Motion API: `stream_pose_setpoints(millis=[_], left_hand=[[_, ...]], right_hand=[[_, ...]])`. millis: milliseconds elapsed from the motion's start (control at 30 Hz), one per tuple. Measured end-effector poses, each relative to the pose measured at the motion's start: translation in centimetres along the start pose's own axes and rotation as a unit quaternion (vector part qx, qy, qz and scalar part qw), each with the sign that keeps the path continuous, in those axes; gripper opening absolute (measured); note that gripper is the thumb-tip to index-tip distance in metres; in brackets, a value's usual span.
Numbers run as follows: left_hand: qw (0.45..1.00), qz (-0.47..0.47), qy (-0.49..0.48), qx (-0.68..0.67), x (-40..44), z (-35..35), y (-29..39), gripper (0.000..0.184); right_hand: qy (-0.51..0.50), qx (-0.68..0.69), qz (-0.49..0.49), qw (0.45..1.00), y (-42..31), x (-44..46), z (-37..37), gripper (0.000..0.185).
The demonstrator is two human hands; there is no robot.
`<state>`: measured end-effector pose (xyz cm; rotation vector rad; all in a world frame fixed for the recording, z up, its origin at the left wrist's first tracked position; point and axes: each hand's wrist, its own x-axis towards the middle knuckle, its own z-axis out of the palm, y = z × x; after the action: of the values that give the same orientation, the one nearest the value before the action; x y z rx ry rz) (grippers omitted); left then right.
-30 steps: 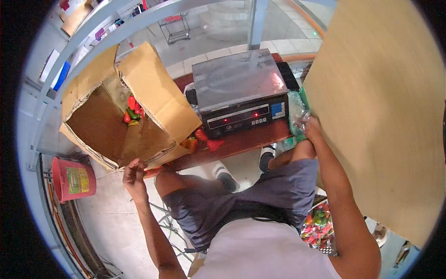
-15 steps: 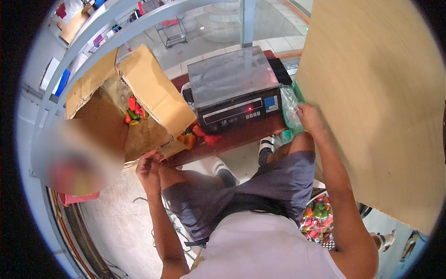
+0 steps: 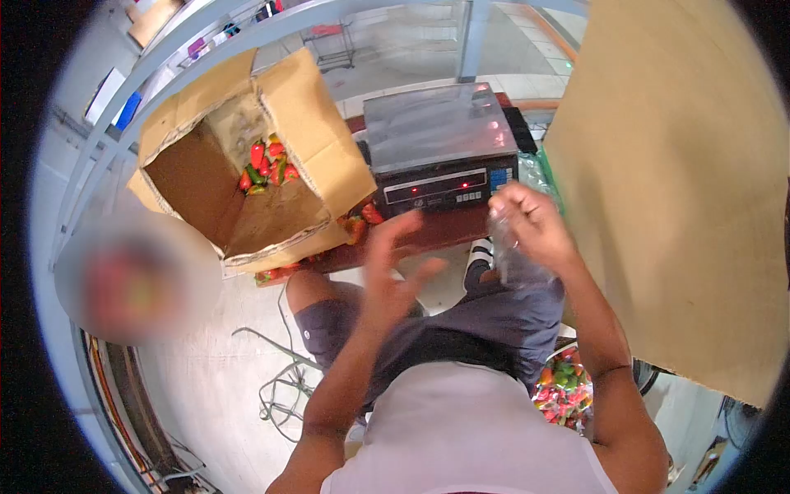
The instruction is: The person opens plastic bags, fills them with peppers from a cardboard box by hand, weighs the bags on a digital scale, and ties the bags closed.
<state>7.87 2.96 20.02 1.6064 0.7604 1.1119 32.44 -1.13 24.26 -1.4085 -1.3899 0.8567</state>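
A clear plastic bag (image 3: 504,247) hangs from my right hand (image 3: 535,226), its top pinched between my fingers, just in front of the weighing scale (image 3: 444,132). My left hand (image 3: 395,263) is raised over my lap, slightly blurred, with fingers apart and nothing in them. To its left, an open cardboard box (image 3: 317,140) lies tilted toward me with several red and green peppers (image 3: 265,167) inside. More red peppers (image 3: 359,224) lie between the box and the scale. Red lights glow on the scale's front panel.
A basket of bagged peppers (image 3: 564,387) stands by my right hip. More clear plastic bags (image 3: 536,174) lie right of the scale. A large tan board (image 3: 675,181) rises on my right. A loose cord (image 3: 284,395) lies on the floor at left.
My right hand has lifted a clear bag from beside the scale and brought it inward. My left hand has moved from the box's edge toward the middle, fingers spreading.
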Motion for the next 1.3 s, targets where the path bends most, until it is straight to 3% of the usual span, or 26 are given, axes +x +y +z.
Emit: stream_pose_setpoints(millis=[133,167,200,233,267,367,467,600,667,700,767,800,833,867,900,933,1000,1067,1133,1267,1300], left_hand=[[0.993,-0.052,-0.097,-0.042,0.4,1.9,-0.8,0.018],[0.987,-0.076,-0.131,-0.044,0.4,1.2,-1.7,0.011],[0.993,-0.097,-0.039,-0.053,0.2,0.7,-2.7,0.012],[0.987,-0.127,-0.028,-0.099,0.2,-0.3,-2.8,0.013],[0.977,-0.158,-0.014,-0.144,0.1,-1.7,-3.0,0.015],[0.961,-0.195,-0.007,-0.195,-0.2,-3.6,-1.8,0.022],[0.959,-0.197,-0.002,-0.205,-0.6,-4.5,-1.3,0.029],[0.947,-0.202,0.028,-0.247,-1.4,-4.8,-2.1,0.031],[0.956,-0.203,-0.056,-0.205,-1.9,-5.2,-3.4,0.031],[0.957,-0.202,-0.097,-0.183,-2.1,-5.4,-4.1,0.031],[0.968,-0.198,-0.152,-0.005,-2.5,-5.9,-5.6,0.026],[0.961,-0.193,-0.178,0.086,-2.5,-6.2,-5.8,0.026],[0.977,-0.17,-0.107,0.076,-2.2,-6.2,-5.2,0.028],[0.987,-0.146,-0.036,0.064,-1.8,-5.8,-4.3,0.032],[0.991,-0.122,0.035,0.053,-1.5,-5.3,-3.2,0.036],[0.995,-0.049,0.063,0.053,-0.8,-4.9,-1.8,0.046],[0.977,0.123,-0.006,0.175,2.0,-3.5,3.9,0.049],[0.96,0.17,-0.093,0.204,3.0,-3.1,5.4,0.047],[0.965,0.098,-0.203,0.137,3.2,-3.0,5.3,0.039],[0.973,0.003,-0.221,0.063,2.6,-4.2,4.2,0.011],[0.971,-0.002,-0.232,0.056,2.5,-4.2,4.2,0.011]], right_hand=[[-0.127,0.119,0.055,0.983,-1.8,-0.5,2.0,0.014],[-0.177,0.077,0.072,0.979,-2.0,-0.6,1.2,0.013],[-0.225,0.035,0.089,0.97,-2.0,-0.9,-0.5,0.013],[-0.271,-0.005,0.107,0.957,-1.7,-1.4,-1.8,0.014],[-0.248,0.089,0.182,0.948,-0.3,-2.3,-2.1,0.016],[-0.177,0.178,0.217,0.943,0.8,-3.6,-1.9,0.011],[-0.155,0.18,0.184,0.954,2.6,-4.7,-1.7,0.017],[-0.03,0.281,0.15,0.947,3.0,-5.5,0.8,0.016],[0.083,0.391,0.122,0.909,3.3,-5.3,3.2,0.017],[0.085,0.44,0.089,0.89,3.5,-5.1,3.5,0.016],[0.087,0.536,0.024,0.839,4.2,-4.7,4.1,0.015],[0.092,0.405,0.012,0.909,4.0,-4.7,3.8,0.015],[0.103,0.265,0.004,0.959,2.7,-4.3,3.6,0.016],[0.096,0.089,-0.057,0.99,1.0,-4.1,3.2,0.015],[0.086,-0.09,-0.114,0.986,-0.9,-3.6,3.0,0.015],[0.01,-0.046,-0.104,0.994,-1.4,-3.3,2.8,0.013],[-0.105,-0.119,-0.15,0.976,-3.1,-2.1,2.6,0.013],[-0.202,-0.197,-0.151,0.947,-5.0,-0.9,2.0,0.015],[-0.202,-0.177,-0.159,0.95,-5.4,-0.1,1.5,0.014],[-0.205,-0.16,-0.153,0.953,-5.8,0.9,-0.4,0.013],[-0.21,-0.166,-0.157,0.951,-5.9,1.1,-0.5,0.013]])
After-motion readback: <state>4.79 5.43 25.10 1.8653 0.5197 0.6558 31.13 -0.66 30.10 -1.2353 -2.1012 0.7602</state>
